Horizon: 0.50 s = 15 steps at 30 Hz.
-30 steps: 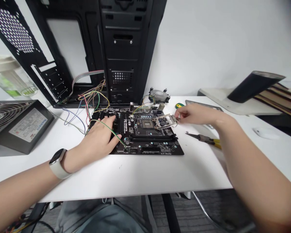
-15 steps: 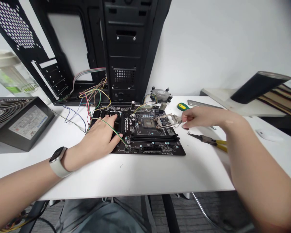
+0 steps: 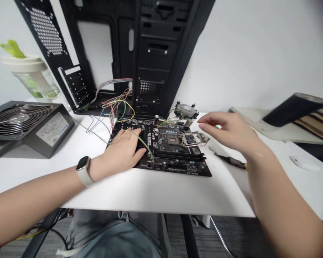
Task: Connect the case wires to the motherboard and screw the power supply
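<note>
A dark motherboard [image 3: 181, 167] lies flat on the white table. My left hand [image 3: 122, 150] rests palm down on its left part, fingers spread, under a green-yellow wire [image 3: 141, 139]. At the right of the board, the CPU socket [image 3: 173, 139] shows bare contacts, and its metal cover frame [image 3: 204, 139] stands raised and tilted to the right. Above and behind that frame hovers my right hand [image 3: 227, 130], apart from it. Its thumb and index finger are stretched out with a gap between them, and nothing shows in them. The CPU cooler fan [image 3: 187, 110] sits just behind.
An open black computer case [image 3: 156, 66] stands at the back, with loose coloured wires [image 3: 117, 104] running from it. At left are a power supply [image 3: 54, 130] and a bottle [image 3: 29, 71]. Pliers [image 3: 231, 161] and a white mouse [image 3: 304, 162] lie at right.
My right hand has let go of the raised metal frame and moved up and back toward the fan. The left hand stays on the board. The whole view has shifted.
</note>
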### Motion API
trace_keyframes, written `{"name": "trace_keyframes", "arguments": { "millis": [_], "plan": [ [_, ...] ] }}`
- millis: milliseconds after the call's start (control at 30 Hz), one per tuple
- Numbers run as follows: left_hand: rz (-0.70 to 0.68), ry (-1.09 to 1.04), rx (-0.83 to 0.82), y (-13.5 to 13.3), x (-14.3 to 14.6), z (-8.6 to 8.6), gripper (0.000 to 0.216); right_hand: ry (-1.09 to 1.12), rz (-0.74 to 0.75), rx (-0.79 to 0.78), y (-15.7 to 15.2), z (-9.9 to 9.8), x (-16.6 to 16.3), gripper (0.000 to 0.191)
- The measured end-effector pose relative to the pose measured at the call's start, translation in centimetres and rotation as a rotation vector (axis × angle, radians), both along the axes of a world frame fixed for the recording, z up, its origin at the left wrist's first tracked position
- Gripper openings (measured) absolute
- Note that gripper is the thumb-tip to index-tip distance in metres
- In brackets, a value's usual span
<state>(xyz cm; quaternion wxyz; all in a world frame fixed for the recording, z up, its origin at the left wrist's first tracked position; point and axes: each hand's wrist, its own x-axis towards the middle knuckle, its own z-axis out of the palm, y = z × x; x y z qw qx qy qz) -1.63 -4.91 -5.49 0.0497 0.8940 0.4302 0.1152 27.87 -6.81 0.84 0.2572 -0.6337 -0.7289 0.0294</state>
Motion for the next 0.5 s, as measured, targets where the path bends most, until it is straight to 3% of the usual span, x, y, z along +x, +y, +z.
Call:
{"name": "trace_keyframes", "arguments": {
  "millis": [133,500],
  "plan": [
    [-0.027,-0.027,0.004,0.1,-0.2,-0.2,0.060,-0.164,0.283,-0.039,0.8,-0.7,-3.4,0.024],
    [-0.115,-0.210,0.067,0.0,-0.8,-0.1,0.048,-0.488,0.355,-0.288,3.6,-1.7,-5.5,0.027]
  ]
}}
